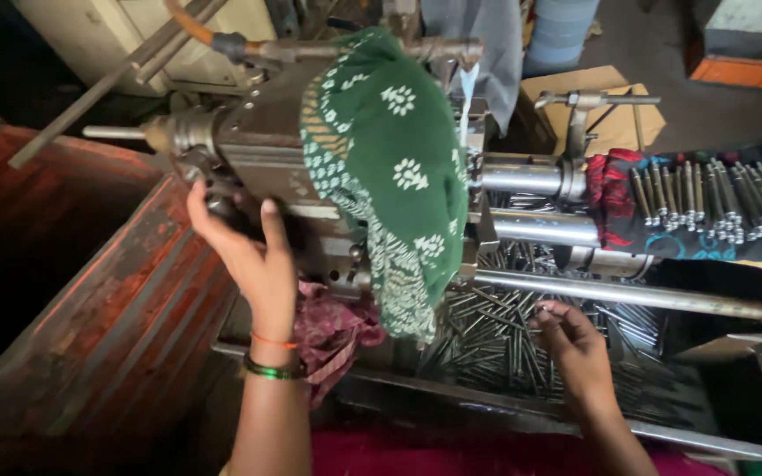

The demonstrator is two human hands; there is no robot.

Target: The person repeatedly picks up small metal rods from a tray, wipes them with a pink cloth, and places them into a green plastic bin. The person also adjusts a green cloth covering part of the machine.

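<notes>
Your left hand (253, 256) grips the machine (266, 150) at centre left, your right hand (575, 344) pinches a rod (547, 308) over the tray (487, 401), finished rods (716, 198) racked upper right, many left.

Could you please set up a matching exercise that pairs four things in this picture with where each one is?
Things:
1. Left hand
2. Right hand
3. Green patterned cloth
4. Row of metal bolts

Places:
A. laid on a dark flowered cloth at the right
B. draped over the machine
C. on the machine's dark handle
D. over loose pins in the tray

Pairs: 1-C, 2-D, 3-B, 4-A
</notes>
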